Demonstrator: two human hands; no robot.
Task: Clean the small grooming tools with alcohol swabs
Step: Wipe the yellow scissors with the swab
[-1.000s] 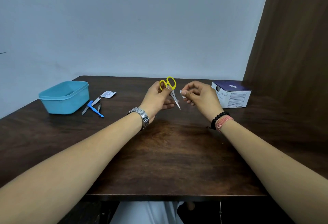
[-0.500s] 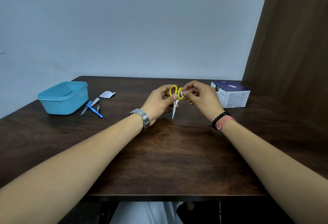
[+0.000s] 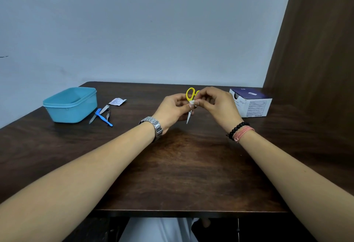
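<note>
The box (image 3: 252,103) at the far right edge of the surface (image 3: 182,165) carries a printed white label, but we cannot read its small text, and the print on the torn sachet (image 3: 117,101) near the far left is just as illegible. Above the middle of the surface we hold small scissors (image 3: 190,105) upright, long axis near vertical, yellow loop handles up and the closed, slim steel blades pointing down at the wood. Our left hand (image 3: 172,110) is closed around the scissors just below the loops. Our right hand (image 3: 216,105) pinches a white swab (image 3: 195,102) against the handle base. Near the left edge sit a teal tub (image 3: 70,105) and, beside it, the other small tools (image 3: 101,116).
</note>
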